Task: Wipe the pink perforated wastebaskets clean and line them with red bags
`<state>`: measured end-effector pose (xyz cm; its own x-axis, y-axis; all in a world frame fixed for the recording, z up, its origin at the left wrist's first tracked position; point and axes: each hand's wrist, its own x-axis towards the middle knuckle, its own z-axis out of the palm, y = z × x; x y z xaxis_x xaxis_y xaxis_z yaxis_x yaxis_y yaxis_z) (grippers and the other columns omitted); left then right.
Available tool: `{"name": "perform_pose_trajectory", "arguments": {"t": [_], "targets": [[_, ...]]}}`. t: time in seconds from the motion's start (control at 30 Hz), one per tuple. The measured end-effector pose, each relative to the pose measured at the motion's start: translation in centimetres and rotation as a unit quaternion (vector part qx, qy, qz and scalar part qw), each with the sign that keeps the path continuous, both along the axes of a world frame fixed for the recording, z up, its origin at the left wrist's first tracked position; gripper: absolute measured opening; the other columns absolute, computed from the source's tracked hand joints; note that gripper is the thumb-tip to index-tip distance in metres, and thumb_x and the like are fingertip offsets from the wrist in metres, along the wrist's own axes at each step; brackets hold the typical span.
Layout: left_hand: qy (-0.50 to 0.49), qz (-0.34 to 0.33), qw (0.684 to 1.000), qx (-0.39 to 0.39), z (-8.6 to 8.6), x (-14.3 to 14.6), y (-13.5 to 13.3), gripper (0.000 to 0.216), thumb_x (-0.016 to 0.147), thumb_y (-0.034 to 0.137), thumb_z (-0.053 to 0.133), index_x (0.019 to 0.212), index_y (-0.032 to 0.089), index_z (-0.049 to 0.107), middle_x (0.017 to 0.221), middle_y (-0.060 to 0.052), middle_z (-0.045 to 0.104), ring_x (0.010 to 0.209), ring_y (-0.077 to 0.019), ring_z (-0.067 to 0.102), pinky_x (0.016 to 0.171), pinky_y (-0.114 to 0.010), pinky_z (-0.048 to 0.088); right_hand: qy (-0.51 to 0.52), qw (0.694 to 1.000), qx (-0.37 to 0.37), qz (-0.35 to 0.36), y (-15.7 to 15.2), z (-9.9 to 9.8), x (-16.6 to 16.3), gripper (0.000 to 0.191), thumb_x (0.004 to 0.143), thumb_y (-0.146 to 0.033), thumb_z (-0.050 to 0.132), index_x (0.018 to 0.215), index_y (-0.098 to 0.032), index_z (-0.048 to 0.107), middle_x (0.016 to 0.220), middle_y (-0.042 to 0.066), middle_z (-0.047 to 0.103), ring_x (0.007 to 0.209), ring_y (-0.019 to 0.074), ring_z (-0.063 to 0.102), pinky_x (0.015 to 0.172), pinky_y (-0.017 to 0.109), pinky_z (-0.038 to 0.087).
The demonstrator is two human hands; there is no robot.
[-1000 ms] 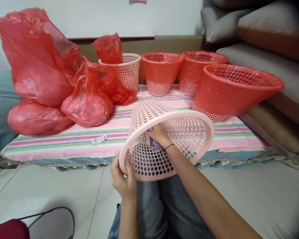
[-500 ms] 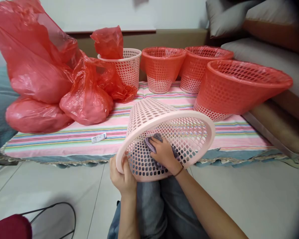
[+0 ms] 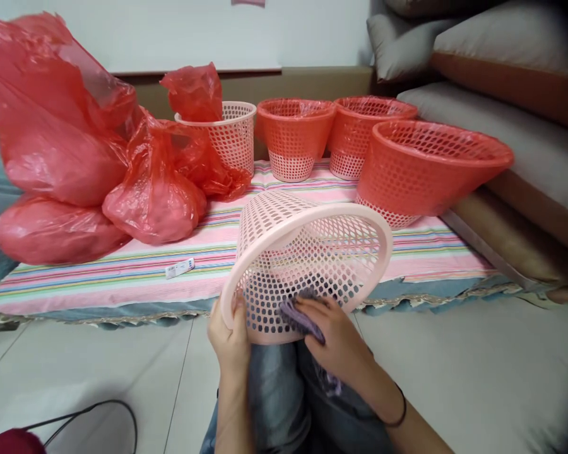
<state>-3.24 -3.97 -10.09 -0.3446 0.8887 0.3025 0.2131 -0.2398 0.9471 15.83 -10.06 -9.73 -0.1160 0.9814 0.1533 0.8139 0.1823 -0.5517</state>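
A light pink perforated plastic basket [image 3: 284, 236] lies tilted above my lap, its wide mouth facing me. My left hand [image 3: 230, 331] is closed on the left side of its rim, thumb inside. At the lower part of the mouth, my right hand [image 3: 334, 337] grips a purple-grey cloth [image 3: 304, 318] and presses it against the basket's inner wall. Part of the cloth hangs below that hand over the rim. The basket's base is turned away from me.
On the striped cover [image 3: 118, 287] stand several baskets lined with red bags, such as the near one [image 3: 426, 173]. Full red plastic bags [image 3: 154, 202] sit at left, a small label [image 3: 180, 268] in front. Cushions [image 3: 506, 135] are stacked at right. A stool's wire leg [image 3: 135, 419] shows lower left.
My right hand has drawn the cloth from deeper inside the basket toward me, to the lower rim. My left hand keeps its hold on the rim. The whole view has shifted slightly.
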Motion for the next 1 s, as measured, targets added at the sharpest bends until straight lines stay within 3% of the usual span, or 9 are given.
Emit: {"name": "perform_pose_trajectory", "arguments": {"t": [0.17, 0.3, 0.4, 0.53, 0.63, 0.77, 0.87, 1.0], "targets": [[0.037, -0.07, 0.995, -0.064, 0.5, -0.1, -0.3, 0.038, 0.086, 0.048, 0.065, 0.108, 0.018, 0.074, 0.105, -0.01, 0.077, 0.111, -0.0318, 0.07, 0.099, -0.044, 0.053, 0.023, 0.996, 0.078, -0.028, 10.0, 0.9, 0.5, 0.052, 0.081, -0.014, 0.051, 0.131, -0.015, 0.066, 0.138, 0.008, 0.066, 0.129, 0.0251, 0.056, 0.117, 0.043, 0.036], [0.063, -0.071, 0.993, -0.073, 0.5, -0.4, -0.5, 0.043, 0.087, 0.05, 0.064, 0.118, 0.02, 0.072, 0.114, -0.01, 0.076, 0.113, -0.0314, 0.069, 0.102, -0.045, 0.051, -0.051, 0.997, -0.01, -0.061, 16.3, -0.5, -0.2, 0.049, 0.089, -0.021, 0.05, 0.136, -0.017, 0.062, 0.144, 0.008, 0.061, 0.129, 0.0284, 0.053, 0.112, 0.044, 0.037], [0.065, -0.064, 0.993, -0.081, 0.4, -0.8, -0.6, 0.049, 0.089, 0.053, 0.062, 0.125, 0.02, 0.069, 0.12, -0.011, 0.074, 0.114, -0.0315, 0.069, 0.103, -0.046, 0.05, -0.097, 0.991, -0.07, -0.065, 18.0, -2.3, -0.6, 0.054, 0.091, -0.034, 0.054, 0.144, -0.024, 0.056, 0.152, 0.004, 0.053, 0.138, 0.0372, 0.041, 0.111, 0.053, 0.035], [0.072, -0.052, 0.995, -0.039, 0.9, -0.6, -0.4, 0.051, 0.09, 0.049, 0.064, 0.131, 0.019, 0.065, 0.126, -0.012, 0.072, 0.116, -0.0301, 0.068, 0.101, -0.043, 0.052, -0.128, 0.987, -0.091, -0.047, 18.0, -3.8, -0.7, 0.067, 0.089, -0.048, 0.058, 0.152, -0.028, 0.046, 0.159, 0.003, 0.044, 0.147, 0.0423, 0.025, 0.113, 0.06, 0.029], [0.094, -0.026, 0.994, 0.055, 1.9, 0.4, 0.2, 0.05, 0.09, 0.038, 0.067, 0.137, 0.022, 0.061, 0.135, -0.01, 0.067, 0.122, -0.0274, 0.065, 0.103, -0.039, 0.051, -0.133, 0.985, -0.102, -0.038, 17.7, -3.7, -0.5, 0.064, 0.091, -0.048, 0.054, 0.152, -0.029, 0.046, 0.16, 0.002, 0.044, 0.147, 0.0398, 0.028, 0.115, 0.057, 0.028], [0.131, -0.055, 0.975, 0.169, 3.2, 1.8, 0.9, 0.055, 0.093, 0.023, 0.062, 0.146, 0.028, 0.052, 0.147, -0.007, 0.059, 0.137, -0.0256, 0.054, 0.114, -0.04, 0.043, -0.12, 0.988, -0.089, -0.029, 16.6, -3.0, -0.2, 0.058, 0.093, -0.042, 0.055, 0.148, -0.027, 0.052, 0.155, 0.002, 0.051, 0.141, 0.0362, 0.04, 0.116, 0.051, 0.03], [0.152, -0.041, 0.966, 0.205, 3.4, 2.3, 1.1, 0.053, 0.094, 0.018, 0.06, 0.145, 0.029, 0.053, 0.142, -0.007, 0.063, 0.133, -0.0245, 0.058, 0.114, -0.041, 0.044, -0.101, 0.993, -0.066, -0.013, 14.2, -2.7, 0.1, 0.056, 0.093, -0.038, 0.055, 0.147, -0.024, 0.054, 0.154, 0.003, 0.052, 0.137, 0.0334, 0.046, 0.118, 0.049, 0.029], [0.171, 0.012, 0.954, 0.245, 2.9, 2.4, 0.9, 0.051, 0.093, 0.016, 0.062, 0.142, 0.028, 0.056, 0.134, -0.007, 0.069, 0.125, -0.0236, 0.064, 0.112, -0.042, 0.046, -0.076, 0.995, -0.054, 0.022, 8.6, -2.5, 0.7, 0.061, 0.087, -0.027, 0.055, 0.148, -0.02, 0.053, 0.155, 0.006, 0.051, 0.135, 0.0306, 0.049, 0.119, 0.05, 0.03]]}}
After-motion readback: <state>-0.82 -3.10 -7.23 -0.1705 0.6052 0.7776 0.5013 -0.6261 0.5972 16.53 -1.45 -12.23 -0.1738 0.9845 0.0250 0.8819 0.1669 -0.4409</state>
